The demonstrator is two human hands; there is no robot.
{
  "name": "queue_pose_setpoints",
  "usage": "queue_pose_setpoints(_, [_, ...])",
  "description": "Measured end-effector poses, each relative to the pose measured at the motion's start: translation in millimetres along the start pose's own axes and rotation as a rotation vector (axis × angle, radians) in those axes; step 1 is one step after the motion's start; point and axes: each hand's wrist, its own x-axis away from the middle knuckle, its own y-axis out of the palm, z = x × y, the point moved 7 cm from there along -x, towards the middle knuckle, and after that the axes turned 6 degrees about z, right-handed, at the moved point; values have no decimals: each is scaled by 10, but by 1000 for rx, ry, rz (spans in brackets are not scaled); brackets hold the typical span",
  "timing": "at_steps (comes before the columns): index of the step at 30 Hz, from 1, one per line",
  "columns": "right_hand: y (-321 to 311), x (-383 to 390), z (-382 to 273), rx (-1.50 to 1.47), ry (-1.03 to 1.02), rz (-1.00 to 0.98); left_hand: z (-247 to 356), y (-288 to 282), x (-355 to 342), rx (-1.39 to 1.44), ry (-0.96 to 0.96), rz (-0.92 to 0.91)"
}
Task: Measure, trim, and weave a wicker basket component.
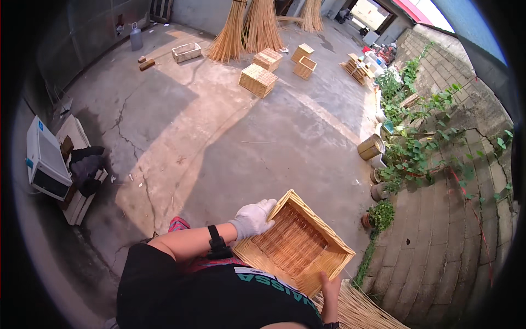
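A rectangular wicker basket point(293, 236) is tilted in front of my body, its open top facing up toward me. My left hand point(255, 218), in a white glove, grips the basket's far left rim, with a black strap around that wrist. At the near right side, my bare right hand point(329, 288) holds the lower wall of the basket; part of its fingers is hidden behind the wicker. The inside shows a reddish-brown woven bottom and paler walls. Below my right hand lies a bundle of long thin wicker rods point(359, 310).
Several woven baskets point(257, 80) stand on the concrete floor ahead, near upright sheaves of rods point(227, 35). A white trough point(187, 52) lies farther left. At left sits a white boxy appliance point(48, 159). Potted plants point(381, 215) and a metal can point(371, 147) line the brick wall at right.
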Motion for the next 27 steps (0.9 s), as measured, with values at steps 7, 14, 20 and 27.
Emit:
queue_pose_setpoints(7, [395,-1647,190,-259,255,89,397,327,-2470,-228,159,-199])
queue_pose_setpoints(14, [778,-4944,-376,-334,136,-104,76,245,-4718,-351,84,-138])
queue_pose_setpoints(20, [1167,-7333,-2208,418,-119,-220,-394,-164,-6098,-253,-74,2])
queue_pose_setpoints(27, [1795,-9683,-2479,-151,-400,-97,-740,-326,-8700,-272,-151,-23])
